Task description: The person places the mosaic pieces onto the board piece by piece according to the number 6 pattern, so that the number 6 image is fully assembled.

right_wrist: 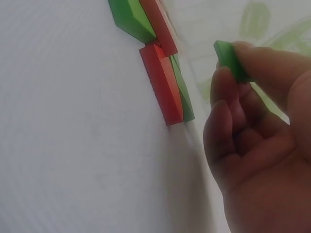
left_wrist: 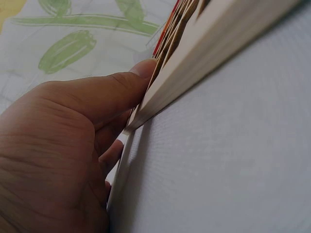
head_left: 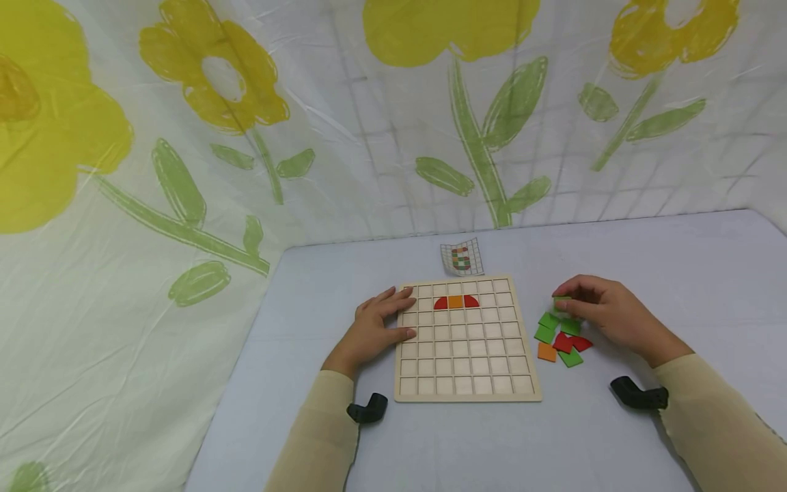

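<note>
A wooden grid board (head_left: 464,384) lies flat on the table. Near its top, an orange square tile (head_left: 455,302) sits in a cell between a red rounded tile (head_left: 440,303) and another red rounded tile (head_left: 471,301). My left hand (head_left: 371,328) rests on the board's left edge, fingers spread and fairly straight, thumb on the rim in the left wrist view. To the right of the board, my right hand (head_left: 615,316) pinches a green square tile (right_wrist: 232,62) between thumb and fingers, lifted above the pile. Several green tiles (head_left: 544,333) lie just below that hand.
Beside the green tiles are a red square tile (head_left: 562,342), a red rounded tile (head_left: 581,343) and an orange tile (head_left: 546,352). Behind the board stands a small gridded paper card (head_left: 462,258) with a coloured pattern. A flower-printed curtain (head_left: 381,137) hangs along the table's back.
</note>
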A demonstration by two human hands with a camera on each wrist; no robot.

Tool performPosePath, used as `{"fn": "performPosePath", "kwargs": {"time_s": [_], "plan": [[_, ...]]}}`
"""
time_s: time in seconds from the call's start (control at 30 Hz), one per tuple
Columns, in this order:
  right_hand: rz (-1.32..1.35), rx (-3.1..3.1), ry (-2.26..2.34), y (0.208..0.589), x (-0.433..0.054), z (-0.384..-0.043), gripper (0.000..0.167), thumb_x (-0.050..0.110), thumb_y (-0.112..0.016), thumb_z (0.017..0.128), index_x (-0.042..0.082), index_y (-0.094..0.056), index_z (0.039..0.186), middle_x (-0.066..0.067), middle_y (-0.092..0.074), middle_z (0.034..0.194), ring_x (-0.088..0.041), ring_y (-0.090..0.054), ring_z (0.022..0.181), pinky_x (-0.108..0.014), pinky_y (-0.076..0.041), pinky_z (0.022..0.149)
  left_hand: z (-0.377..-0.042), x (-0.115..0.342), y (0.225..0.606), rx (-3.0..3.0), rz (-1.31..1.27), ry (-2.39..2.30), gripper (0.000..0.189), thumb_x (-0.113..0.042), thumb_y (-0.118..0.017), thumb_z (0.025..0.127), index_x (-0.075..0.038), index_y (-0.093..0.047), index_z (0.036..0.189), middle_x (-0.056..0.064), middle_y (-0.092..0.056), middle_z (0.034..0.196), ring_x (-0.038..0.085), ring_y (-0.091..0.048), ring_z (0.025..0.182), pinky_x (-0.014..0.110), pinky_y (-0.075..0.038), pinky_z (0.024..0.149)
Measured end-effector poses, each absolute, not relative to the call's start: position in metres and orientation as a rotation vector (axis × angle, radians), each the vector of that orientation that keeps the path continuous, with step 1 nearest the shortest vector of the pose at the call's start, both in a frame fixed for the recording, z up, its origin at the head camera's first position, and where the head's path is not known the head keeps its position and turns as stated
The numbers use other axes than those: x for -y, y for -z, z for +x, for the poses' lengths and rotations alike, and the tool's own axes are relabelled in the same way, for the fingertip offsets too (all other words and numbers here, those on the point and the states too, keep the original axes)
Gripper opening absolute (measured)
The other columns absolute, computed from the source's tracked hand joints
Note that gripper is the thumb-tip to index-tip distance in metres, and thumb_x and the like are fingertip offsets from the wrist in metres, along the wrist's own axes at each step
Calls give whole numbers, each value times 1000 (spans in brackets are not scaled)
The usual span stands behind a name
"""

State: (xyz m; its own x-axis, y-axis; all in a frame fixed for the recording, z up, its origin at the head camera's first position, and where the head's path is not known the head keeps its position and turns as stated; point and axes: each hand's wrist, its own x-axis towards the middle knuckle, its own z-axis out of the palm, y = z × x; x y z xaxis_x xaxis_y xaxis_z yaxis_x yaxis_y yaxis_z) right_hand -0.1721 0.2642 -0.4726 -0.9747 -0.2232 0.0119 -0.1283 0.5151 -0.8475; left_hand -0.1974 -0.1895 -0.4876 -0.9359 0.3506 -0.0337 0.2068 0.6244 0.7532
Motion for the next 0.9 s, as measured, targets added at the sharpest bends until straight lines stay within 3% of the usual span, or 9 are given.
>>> {"fn": "performPosePath", "kwargs": {"time_s": [0.4,0.67,0.9], "plan": [[-295,-2636,1444,471,-260,-173,28,20,-71,109,5,-73,132,-9,-75,113,-23,-68,96,-23,-51,80,-199,190,488,-2686,486,-1160,67,-35,-90,92,-20,-67,153,-24,-44,165,12,-19,162,52,-10,127],[-301,-2598,1483,465,-256,-170,29,22,-71,109,5,-73,133,-9,-75,116,-23,-70,98,-24,-52,81,-198,189,487,-2688,505,-1170,66,-35,-89,92,-19,-67,152,-21,-45,166,16,-20,162,55,-11,127],[-321,-2600,1498,463,-252,-169,30,25,-70,110,6,-74,133,-9,-75,122,-20,-72,100,-26,-57,82,-198,189,486,-2694,531,-1149,66,-34,-89,93,-17,-66,153,-21,-44,166,13,-21,161,49,-8,127]]}}
